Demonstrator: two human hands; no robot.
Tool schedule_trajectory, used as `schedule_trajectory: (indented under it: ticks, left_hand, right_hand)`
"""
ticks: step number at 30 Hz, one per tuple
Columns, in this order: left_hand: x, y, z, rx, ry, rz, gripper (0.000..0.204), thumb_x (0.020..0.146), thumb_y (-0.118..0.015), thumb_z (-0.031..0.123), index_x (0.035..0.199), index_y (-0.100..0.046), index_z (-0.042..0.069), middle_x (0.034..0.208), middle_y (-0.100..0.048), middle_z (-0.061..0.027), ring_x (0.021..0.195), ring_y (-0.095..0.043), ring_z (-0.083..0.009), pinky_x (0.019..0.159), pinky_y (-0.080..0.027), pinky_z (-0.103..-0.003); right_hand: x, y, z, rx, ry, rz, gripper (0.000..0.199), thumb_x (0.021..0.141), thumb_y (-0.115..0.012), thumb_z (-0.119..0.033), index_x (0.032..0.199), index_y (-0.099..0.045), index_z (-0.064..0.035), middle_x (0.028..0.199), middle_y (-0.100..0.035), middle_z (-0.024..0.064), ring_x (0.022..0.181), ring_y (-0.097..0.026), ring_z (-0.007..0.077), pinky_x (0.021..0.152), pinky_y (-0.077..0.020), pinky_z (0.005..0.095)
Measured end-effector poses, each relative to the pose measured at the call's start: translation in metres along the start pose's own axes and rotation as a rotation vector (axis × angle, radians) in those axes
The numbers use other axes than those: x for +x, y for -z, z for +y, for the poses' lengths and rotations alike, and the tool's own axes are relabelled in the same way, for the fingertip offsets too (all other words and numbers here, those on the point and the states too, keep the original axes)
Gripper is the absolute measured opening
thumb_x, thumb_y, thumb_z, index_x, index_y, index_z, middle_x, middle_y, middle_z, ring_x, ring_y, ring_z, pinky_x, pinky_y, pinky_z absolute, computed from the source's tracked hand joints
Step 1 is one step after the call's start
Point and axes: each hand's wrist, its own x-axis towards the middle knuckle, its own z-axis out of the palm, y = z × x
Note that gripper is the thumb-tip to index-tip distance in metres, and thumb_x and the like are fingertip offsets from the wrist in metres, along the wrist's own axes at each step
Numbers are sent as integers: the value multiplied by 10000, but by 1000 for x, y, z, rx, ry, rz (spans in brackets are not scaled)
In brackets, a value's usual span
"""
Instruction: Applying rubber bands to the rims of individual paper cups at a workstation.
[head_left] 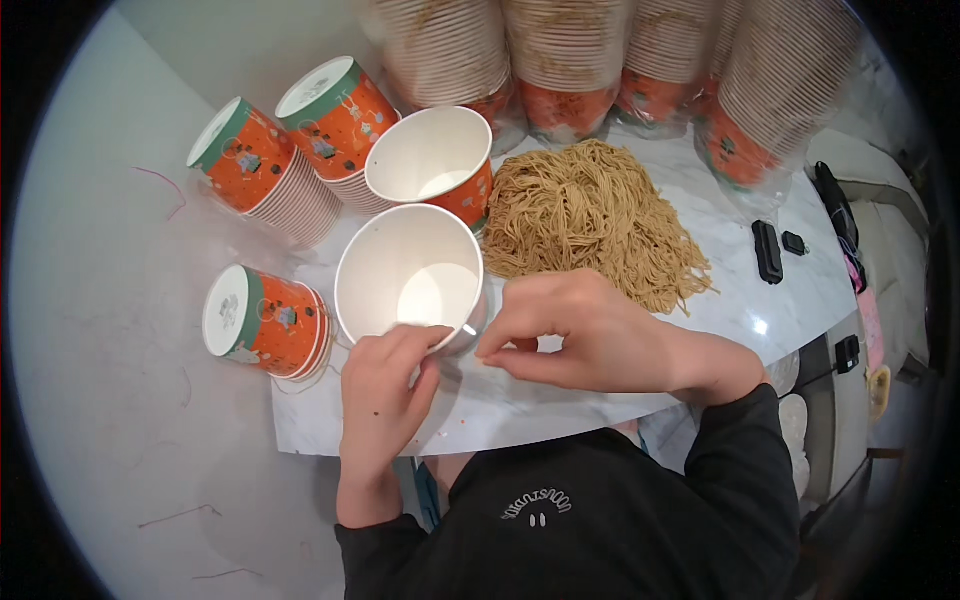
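A white-lined paper bucket [378, 262] stands upright with its mouth toward me, near the table's front edge. My left hand [385, 385] holds its near rim, fingers bent over the edge and into the mouth. Just right of that rim, my right hand [570, 335] is closed in a pinch of thumb and forefinger; what it pinches is too small to make out. A small white piece [469, 330] shows at the rim between the hands. Behind them lies a big loose heap of tan cords [590, 215]. A second paper bucket [430, 150], orange outside, stands right behind the first.
Upside-down stacks of orange and green paper buckets [335, 120] stand at the left, with a shorter stack [275, 320] nearer. Tall bagged bucket stacks [565, 60] line the back. Two small black devices [767, 252] lie at the table's right. A pale wall [130, 350] borders the left side.
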Motion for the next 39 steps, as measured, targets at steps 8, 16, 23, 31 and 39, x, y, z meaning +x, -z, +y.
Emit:
schedule_trajectory:
  ticks: [8,16,23,31,39]
  left_hand:
    - [38,14,30,-845,287,-58,325,942,-679,-38,1255,-591,-42,1111,-696,-85,955,-678,-117,790,-584,-256]
    - [59,2,36,-1437,150,-63,503,918,-667,-111,1379,-468,-85,1316,-611,-182,1221,-636,-217,1026,-556,-328]
    - [67,-7,25,-1486,151,-68,502,900,-678,-122,1358,-479,-77,1305,-619,-193,1206,-646,-224,1025,-572,-352]
    - [68,-7,19,-1553,189,-110,523,873,-690,-142,1344,-477,-61,1285,-629,-198,1155,-676,-233,1000,-584,-358]
    - [67,-9,21,-1554,278,-45,566,866,-699,-145,1378,-471,-66,1308,-626,-199,1143,-682,-236,1013,-571,-361]
  right_hand:
    - [3,11,3,-406,373,225,243,805,-787,-58,1040,-726,-73,1080,-700,58,971,-688,264,808,-573,358]
    - [7,16,15,-740,616,495,185,773,-708,-157,938,-695,-74,1137,-701,62,986,-682,261,763,-590,362]
    - [14,21,21,-790,587,472,144,785,-694,-166,900,-660,-87,1163,-691,46,1025,-669,252,798,-581,372]
    - [17,16,36,-723,595,467,182,774,-709,-191,894,-612,-94,1184,-683,47,1050,-661,258,828,-573,379]
    - [20,12,37,-668,521,461,218,749,-733,-179,871,-580,-83,1204,-674,59,1057,-659,265,856,-554,403]
